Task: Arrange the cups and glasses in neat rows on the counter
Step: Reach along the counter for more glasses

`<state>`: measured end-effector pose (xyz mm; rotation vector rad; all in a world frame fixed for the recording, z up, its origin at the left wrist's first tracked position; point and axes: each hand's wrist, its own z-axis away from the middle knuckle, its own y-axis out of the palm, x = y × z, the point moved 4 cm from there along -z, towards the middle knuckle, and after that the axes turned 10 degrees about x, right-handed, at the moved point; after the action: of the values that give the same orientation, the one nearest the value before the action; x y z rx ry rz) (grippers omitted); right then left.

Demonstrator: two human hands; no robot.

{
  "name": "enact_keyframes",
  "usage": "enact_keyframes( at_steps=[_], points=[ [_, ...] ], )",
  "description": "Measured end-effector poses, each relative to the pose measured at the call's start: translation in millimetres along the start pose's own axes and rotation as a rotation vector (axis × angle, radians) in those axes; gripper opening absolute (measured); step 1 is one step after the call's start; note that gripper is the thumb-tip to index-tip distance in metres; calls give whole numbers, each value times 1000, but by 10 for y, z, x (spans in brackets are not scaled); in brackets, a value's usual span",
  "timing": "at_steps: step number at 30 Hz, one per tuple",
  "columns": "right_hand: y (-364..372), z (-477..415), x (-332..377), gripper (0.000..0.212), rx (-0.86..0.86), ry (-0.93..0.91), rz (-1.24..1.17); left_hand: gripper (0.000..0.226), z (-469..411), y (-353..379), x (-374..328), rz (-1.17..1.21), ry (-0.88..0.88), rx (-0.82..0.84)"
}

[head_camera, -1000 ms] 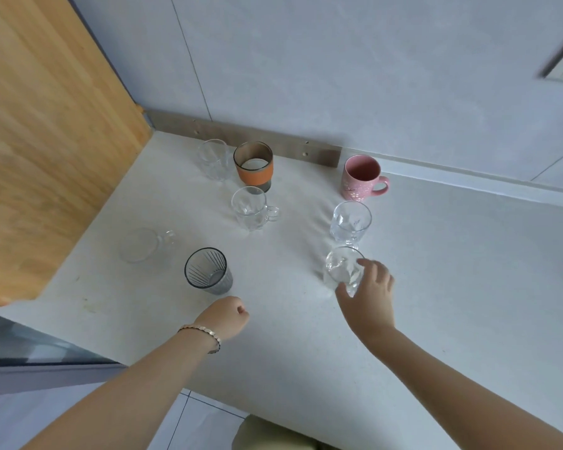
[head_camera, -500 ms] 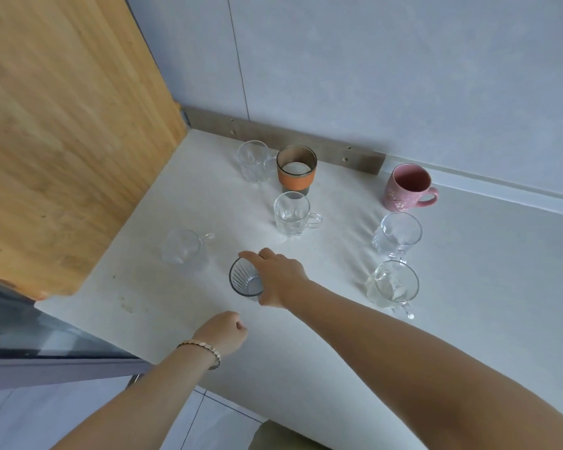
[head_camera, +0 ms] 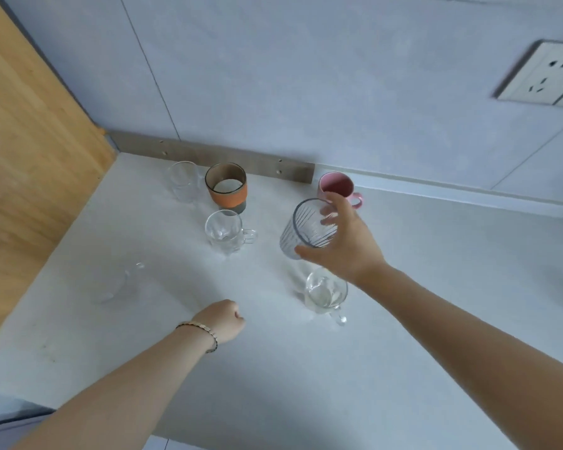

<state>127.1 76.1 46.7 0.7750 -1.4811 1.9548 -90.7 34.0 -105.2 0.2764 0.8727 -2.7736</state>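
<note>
My right hand [head_camera: 345, 241] grips a grey ribbed glass [head_camera: 303, 228], lifted and tilted above the white counter [head_camera: 403, 319], in front of a pink mug [head_camera: 337, 186]. A clear handled glass [head_camera: 325, 293] stands just below that hand. Further left stand a clear glass mug [head_camera: 225, 232], an orange-banded cup [head_camera: 226, 186] and a clear tumbler [head_camera: 182, 180] at the back. A faint clear cup [head_camera: 117, 284] sits at the left. My left hand [head_camera: 223, 321] rests on the counter in a fist, holding nothing.
A wooden cabinet side [head_camera: 30, 157] borders the counter on the left. A grey wall with a beige strip [head_camera: 208, 157] runs along the back, and a wall socket [head_camera: 546, 77] sits at the upper right. The counter's front edge is near me.
My right hand has lifted the grey ribbed glass from front centre and carried it right and back, toward the pink mug. The left fist stays put.
</note>
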Motion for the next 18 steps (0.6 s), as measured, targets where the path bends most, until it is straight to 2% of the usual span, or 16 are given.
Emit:
enact_keyframes(
  at_steps=[3, 5, 11, 18],
  points=[
    [-580, -46, -369, 88, -141, 104, 40, 31, -83, -72, -317, -23, 22, 0],
    [-824, -116, -689, 86, -186, 201, 63, 32, -124, -129, -502, -23, 26, -14],
    [-1045, -410, -1559, 86, -185, 511, 69, 23, -289, -248, -774, 2, 3, -15],
    [-910, -970, -1807, 89, -160, 504, -13, 12, -454, -329, -757, 15, -33, -37]
  ],
)
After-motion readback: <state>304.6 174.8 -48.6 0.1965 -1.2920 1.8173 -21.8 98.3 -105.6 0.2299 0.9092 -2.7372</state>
